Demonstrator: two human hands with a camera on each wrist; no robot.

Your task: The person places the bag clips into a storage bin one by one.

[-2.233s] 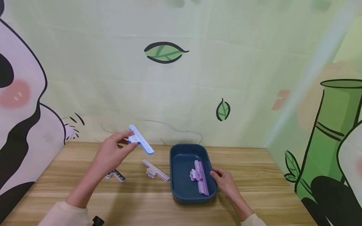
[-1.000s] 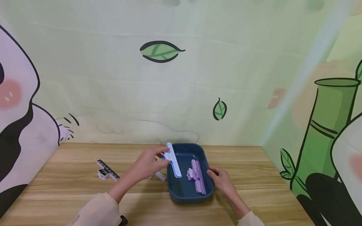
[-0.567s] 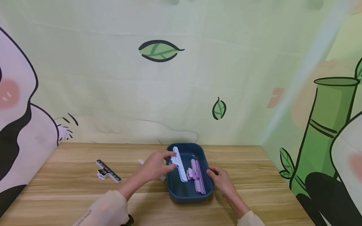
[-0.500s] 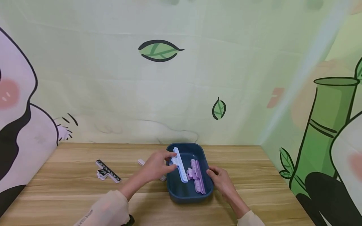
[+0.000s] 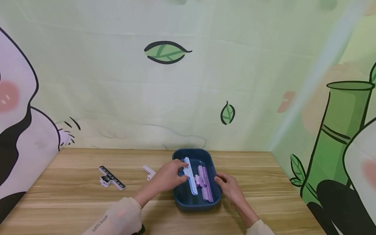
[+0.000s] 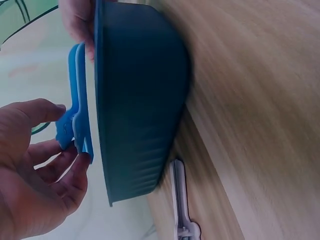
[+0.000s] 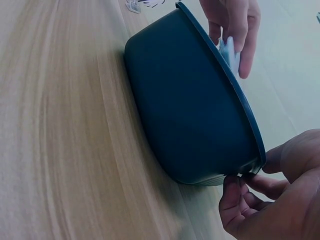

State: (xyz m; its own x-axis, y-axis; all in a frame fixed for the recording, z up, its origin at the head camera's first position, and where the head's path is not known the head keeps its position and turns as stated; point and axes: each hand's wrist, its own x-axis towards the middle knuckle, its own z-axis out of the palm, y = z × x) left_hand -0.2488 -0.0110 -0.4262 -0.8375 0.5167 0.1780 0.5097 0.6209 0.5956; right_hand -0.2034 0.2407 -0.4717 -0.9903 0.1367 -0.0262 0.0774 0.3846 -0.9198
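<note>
My left hand (image 5: 167, 178) pinches a light blue clip (image 5: 193, 182) with a long flat bar between thumb and fingers. In the left wrist view that blue clip (image 6: 82, 102) is held just above the rim of a dark blue plastic bin (image 6: 135, 95). A purple clip (image 5: 207, 187) lies inside the bin, to the right of the blue one. With thumb and fingers, my right hand (image 5: 233, 189) grips the bin's right rim, seen close in the right wrist view at the bin's rim (image 7: 250, 117).
On the wooden table (image 5: 76, 202) a black-and-white clip with a keyboard pattern (image 5: 111, 178) lies at the left. A pale clip (image 5: 149, 171) lies left of the bin, partly hidden behind my left hand. A printed cloth backdrop (image 5: 117, 98) rises behind the table.
My left hand has carried the blue clip rightward and down, from left of the bin to over it, beside the purple clip. My right hand has kept its grip on the rim.
</note>
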